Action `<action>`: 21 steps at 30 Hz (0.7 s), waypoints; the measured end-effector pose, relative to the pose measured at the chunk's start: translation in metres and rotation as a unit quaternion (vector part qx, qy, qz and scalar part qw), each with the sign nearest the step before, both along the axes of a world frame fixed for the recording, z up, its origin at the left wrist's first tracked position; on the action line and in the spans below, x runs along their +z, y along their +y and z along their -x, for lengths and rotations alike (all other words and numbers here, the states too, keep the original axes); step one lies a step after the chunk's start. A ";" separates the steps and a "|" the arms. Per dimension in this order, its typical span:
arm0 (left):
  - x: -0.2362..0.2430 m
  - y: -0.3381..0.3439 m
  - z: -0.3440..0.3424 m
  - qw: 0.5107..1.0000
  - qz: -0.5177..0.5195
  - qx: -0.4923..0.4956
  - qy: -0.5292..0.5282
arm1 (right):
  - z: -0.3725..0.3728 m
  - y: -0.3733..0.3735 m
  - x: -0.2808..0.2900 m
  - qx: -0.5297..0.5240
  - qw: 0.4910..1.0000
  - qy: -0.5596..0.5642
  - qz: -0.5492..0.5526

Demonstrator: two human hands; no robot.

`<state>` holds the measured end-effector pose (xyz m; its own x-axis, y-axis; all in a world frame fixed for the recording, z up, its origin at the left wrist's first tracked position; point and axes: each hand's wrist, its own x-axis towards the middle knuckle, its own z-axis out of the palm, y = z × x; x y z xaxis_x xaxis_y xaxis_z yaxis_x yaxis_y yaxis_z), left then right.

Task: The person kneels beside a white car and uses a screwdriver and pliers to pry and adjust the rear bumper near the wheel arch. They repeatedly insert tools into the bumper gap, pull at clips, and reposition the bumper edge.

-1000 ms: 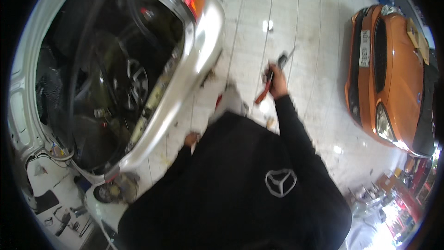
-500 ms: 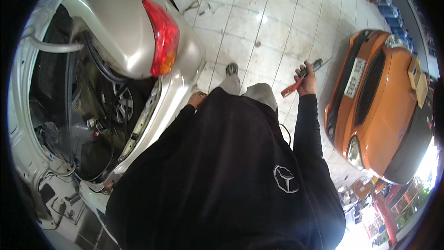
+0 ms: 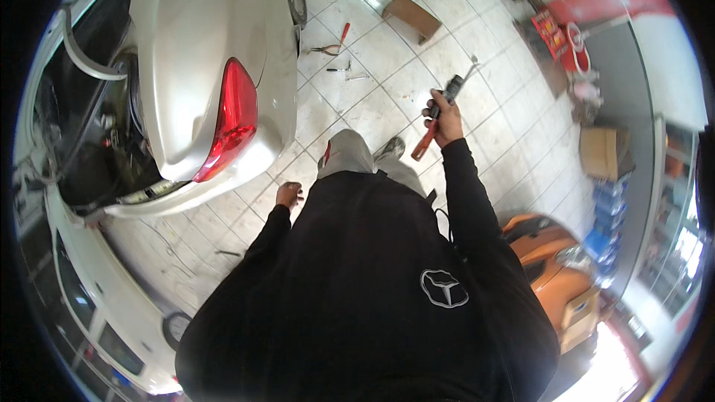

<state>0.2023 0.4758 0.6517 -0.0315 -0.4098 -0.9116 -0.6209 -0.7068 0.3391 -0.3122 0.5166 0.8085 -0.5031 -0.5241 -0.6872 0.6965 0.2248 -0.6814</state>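
Note:
My right hand is closed around a tool with a red handle and a black body. A thin metal shaft points away from its far end. Whether this is one tool or two held together is hard to tell. Lower on the left, my left hand hangs at my side, fingers loosely bent and apart, with nothing visible in it. Nearest to it is the rear of a silver car with a red tail light; hand and car are apart.
On the tiled floor ahead lie pliers, a red-handled tool and small tools. Beyond is a cardboard box. An orange car, a carton and blue bottles stand right; a white car stands left behind.
My view has swung to the right as I walk, so the orange car sits lower and the floor tools nearer. My right hand still holds the tool, now farther forward.

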 end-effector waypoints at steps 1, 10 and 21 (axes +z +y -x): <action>-0.004 0.020 0.006 0.996 0.045 -0.066 0.029 | 0.013 -0.031 0.009 0.037 0.999 0.002 -0.003; -0.016 0.132 0.151 0.999 0.017 0.038 -0.009 | 0.069 -0.261 0.015 0.292 0.956 -0.023 0.014; 0.057 0.081 0.384 0.858 -0.015 0.513 0.019 | 0.116 -0.455 -0.021 0.476 0.873 0.017 -0.105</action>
<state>-0.1816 0.5571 0.7090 0.3023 -0.2162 -0.9284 0.3448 -0.8832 0.3180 -0.4278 0.0619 0.7874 0.0688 -0.5808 -0.8112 0.1062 0.8127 -0.5729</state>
